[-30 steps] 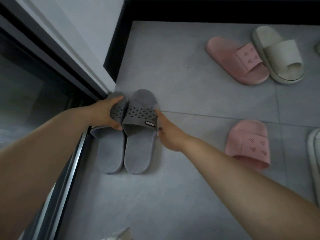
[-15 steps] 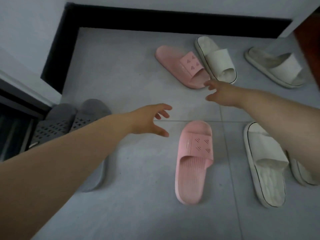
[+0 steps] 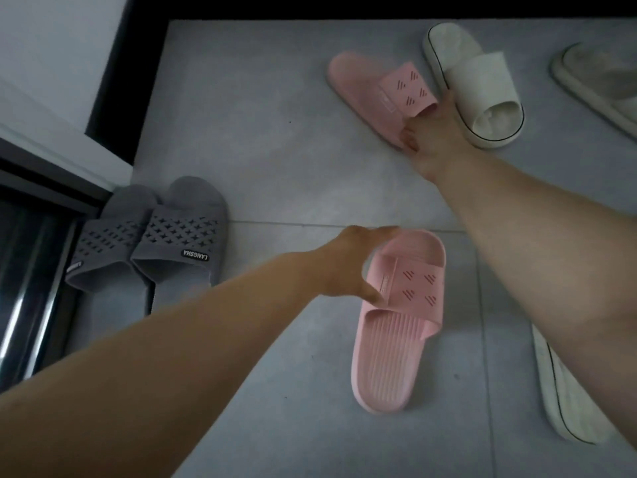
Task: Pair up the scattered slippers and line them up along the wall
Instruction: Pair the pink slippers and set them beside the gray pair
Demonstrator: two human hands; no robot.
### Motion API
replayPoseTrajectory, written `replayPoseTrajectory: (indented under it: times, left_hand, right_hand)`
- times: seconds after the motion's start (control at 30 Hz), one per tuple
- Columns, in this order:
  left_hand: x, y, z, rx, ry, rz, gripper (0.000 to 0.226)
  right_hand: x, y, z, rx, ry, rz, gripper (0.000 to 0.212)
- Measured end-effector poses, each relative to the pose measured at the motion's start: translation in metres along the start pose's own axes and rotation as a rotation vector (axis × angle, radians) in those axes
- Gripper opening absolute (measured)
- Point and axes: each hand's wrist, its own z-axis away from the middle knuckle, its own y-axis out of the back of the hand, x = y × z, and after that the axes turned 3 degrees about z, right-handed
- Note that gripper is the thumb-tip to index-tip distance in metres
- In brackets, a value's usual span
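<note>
Pink slippers (image 3: 396, 339), straps in left hand (image 3: 344, 267), right hand (image 3: 434, 132)

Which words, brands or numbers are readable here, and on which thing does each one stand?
"LANGSHA": black tag on the strap of the right grey perforated rubber slipper, upside down in the view.
Side tag on the left grey perforated rubber slipper: too blurred to read.
Small strap marks on the near pink plastic slipper and far pink plastic slipper: too small to read.
</note>
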Motion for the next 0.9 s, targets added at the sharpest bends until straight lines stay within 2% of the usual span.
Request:
replayPoseTrajectory:
  times: [0.07, 0.2, 0.33, 0.47, 0.6, 0.67, 0.73, 0.83, 0.9]
  left_hand:
    - [0.002, -0.009, -0.001, -0.038, -0.002, -0.068, 0.107]
    - [0.002, -0.02, -0.001, -0.036, -0.012, -0.067, 0.094]
    - [-0.001, -0.015, 0.002, -0.03, -0.023, -0.088, 0.094]
    - [-0.019, 0.009, 0.007, 0.059, 0.021, -0.024, 0.093]
    - [-0.051, 0.047, 0.016, 0.13, 0.078, 0.021, 0.09]
    - [-0.063, 0.061, 0.022, 0.15, 0.086, 0.02, 0.09]
    - [-0.072, 0.07, 0.027, 0.168, 0.094, 0.034, 0.089]
    - [-0.084, 0.077, 0.032, 0.195, 0.114, 0.042, 0.088]
    - [-0.09, 0.08, 0.035, 0.206, 0.138, 0.047, 0.087]
  right_hand:
    - [0.003, 0.002, 0.002, 0.023, 0.015, -0.038, 0.055]
    - [0.017, 0.01, 0.014, 0.076, -0.004, 0.005, 0.07]
    - [0.027, 0.02, 0.037, -0.003, -0.096, -0.123, 0.067]
    - [0.022, 0.033, 0.06, -0.067, -0.14, -0.163, 0.022]
    - [0.019, 0.048, 0.078, -0.114, -0.092, -0.145, 0.027]
    - [0.017, 0.057, 0.086, -0.151, -0.074, -0.152, 0.023]
    - [0.013, 0.07, 0.092, -0.083, -0.078, -0.111, 0.007]
    - [-0.003, 0.093, 0.096, 0.056, -0.031, 0.102, 0.019]
    - [-0.011, 0.106, 0.096, 0.076, 0.073, 0.287, 0.026]
